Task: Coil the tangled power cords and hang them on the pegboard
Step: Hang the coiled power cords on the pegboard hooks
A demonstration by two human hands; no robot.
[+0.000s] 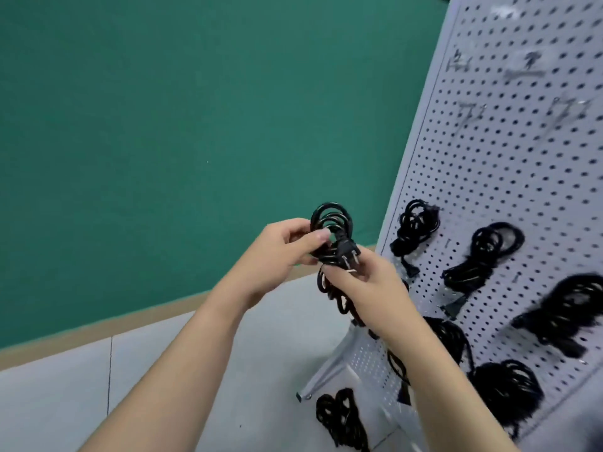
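A flat green wall (163, 125) backs a pale perforated metal pegboard (489, 177) hung with glossy black coils (486, 252). In front of it, the left hand (280, 252) grips a looped black cord (329, 220); the right hand (365, 282) pinches its two-pronged plug (445, 256).

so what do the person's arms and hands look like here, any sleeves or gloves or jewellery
Both forearms are bare as far up as the frame shows, with no sleeves in view. The left hand and the right hand wear no gloves, and no rings, watch or bracelet show. The nails that show look short and unpainted.
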